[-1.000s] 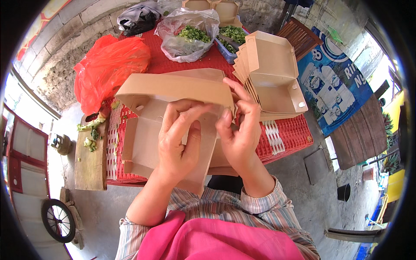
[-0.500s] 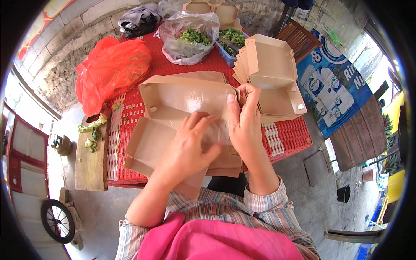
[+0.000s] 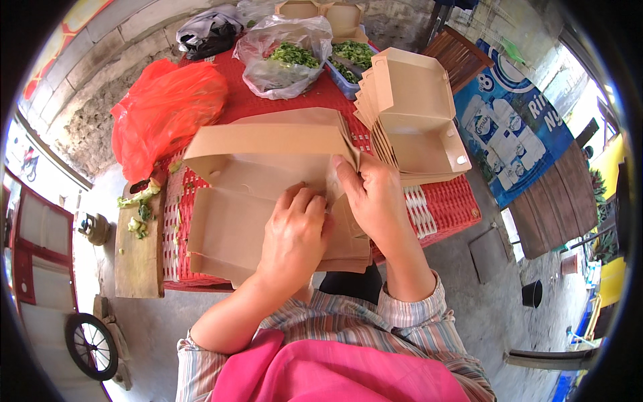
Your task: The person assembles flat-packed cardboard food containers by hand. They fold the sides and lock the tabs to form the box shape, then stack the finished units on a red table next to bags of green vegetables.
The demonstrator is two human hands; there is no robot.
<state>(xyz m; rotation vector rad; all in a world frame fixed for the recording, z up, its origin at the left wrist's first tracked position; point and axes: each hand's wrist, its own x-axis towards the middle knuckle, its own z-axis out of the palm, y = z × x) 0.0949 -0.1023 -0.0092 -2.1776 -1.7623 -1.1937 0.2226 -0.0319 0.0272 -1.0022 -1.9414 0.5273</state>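
A brown cardboard food box, partly folded, lies open in front of me with its lid wall raised on the far side. My right hand pinches that lid's right corner between thumb and fingers. Inside, my left hand has its fingers curled together against the right side flap; its fingertips are partly hidden. Beneath the box rest flat cardboard blanks, their edges showing at the right. To the right of my hands stands a stack of folded open boxes, nested in one another.
The red woven table carries a red plastic bag, a clear bag of chopped greens and a blue basket with more greens. A wooden board with vegetable scraps sits at the left edge. A wooden chair stands behind.
The lid wall has tilted toward me and moved slightly left. My left hand has shifted a little, its fingers now drawn in against the side flap. The right hand still grips the corner, slightly lower.
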